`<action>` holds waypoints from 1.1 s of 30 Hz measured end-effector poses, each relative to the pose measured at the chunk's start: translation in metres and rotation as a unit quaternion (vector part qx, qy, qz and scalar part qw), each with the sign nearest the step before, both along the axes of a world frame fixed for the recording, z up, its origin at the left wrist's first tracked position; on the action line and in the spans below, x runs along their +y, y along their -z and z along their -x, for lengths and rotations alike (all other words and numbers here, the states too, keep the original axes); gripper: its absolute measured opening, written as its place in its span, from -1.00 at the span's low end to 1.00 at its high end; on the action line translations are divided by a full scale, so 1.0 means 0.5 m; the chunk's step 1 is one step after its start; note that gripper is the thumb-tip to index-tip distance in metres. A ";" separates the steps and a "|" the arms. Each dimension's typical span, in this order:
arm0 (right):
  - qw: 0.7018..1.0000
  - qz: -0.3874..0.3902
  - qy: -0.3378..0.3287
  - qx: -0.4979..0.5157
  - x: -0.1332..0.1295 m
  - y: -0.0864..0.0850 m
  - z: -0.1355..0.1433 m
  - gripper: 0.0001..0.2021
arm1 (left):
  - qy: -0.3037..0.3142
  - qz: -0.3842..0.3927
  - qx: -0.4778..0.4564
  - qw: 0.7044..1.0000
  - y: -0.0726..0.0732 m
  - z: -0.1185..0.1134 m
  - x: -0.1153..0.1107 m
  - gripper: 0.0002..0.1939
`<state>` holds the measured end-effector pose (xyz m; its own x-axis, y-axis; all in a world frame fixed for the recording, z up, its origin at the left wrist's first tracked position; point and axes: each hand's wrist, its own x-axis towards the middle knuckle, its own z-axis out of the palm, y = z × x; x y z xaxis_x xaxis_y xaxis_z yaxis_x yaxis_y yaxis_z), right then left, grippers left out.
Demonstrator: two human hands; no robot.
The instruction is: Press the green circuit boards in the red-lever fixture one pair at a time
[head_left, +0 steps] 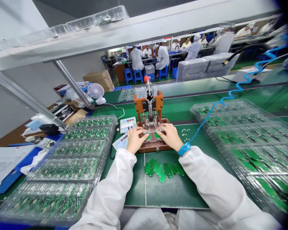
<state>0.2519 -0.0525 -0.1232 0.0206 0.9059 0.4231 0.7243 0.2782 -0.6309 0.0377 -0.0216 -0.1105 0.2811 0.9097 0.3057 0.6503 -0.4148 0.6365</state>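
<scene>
A toggle press with an orange frame and a red-tipped lever stands upright in front of me on a brown base. My left hand rests at the left of its clear fixture, thumb and fingers bent around a small green circuit board. From the other side my right hand curls over a second green circuit board, with a blue wrist strap on that arm. The fingertips are partly hidden by the fixture. Nearer to me, several loose green boards lie on the green mat.
Stacked clear trays of boards stand at left and right. A blue coiled cord crosses the right side. Small pale parts lie beside the press. Left of it sit a counter box and a fan. Co-workers sit beyond.
</scene>
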 end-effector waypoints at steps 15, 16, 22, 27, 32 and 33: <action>0.979 -0.123 0.004 0.161 0.213 -0.330 -0.037 -0.71 | 0.348 -0.237 0.015 0.907 0.069 -0.045 -0.156 -0.66; 0.981 -0.110 -0.006 0.162 0.230 -0.352 -0.024 -0.69 | 0.357 -0.225 0.029 0.906 0.074 -0.046 -0.154 -0.65; 0.962 -0.036 -0.148 0.228 0.226 -0.463 0.038 -0.43 | 0.364 -0.186 0.039 0.912 0.086 -0.042 -0.149 -0.68; 0.952 -0.225 -0.143 0.147 0.047 -0.458 0.068 -0.58 | 0.360 -0.165 0.014 0.918 0.081 -0.044 -0.153 -0.69; 0.949 -0.299 -0.090 0.044 -0.077 -0.368 0.086 -0.66 | 0.359 -0.162 0.026 0.919 0.090 -0.045 -0.151 -0.69; 0.948 -0.306 -0.083 0.035 -0.084 -0.350 0.089 -0.66 | 0.358 -0.161 0.029 0.919 0.091 -0.045 -0.151 -0.69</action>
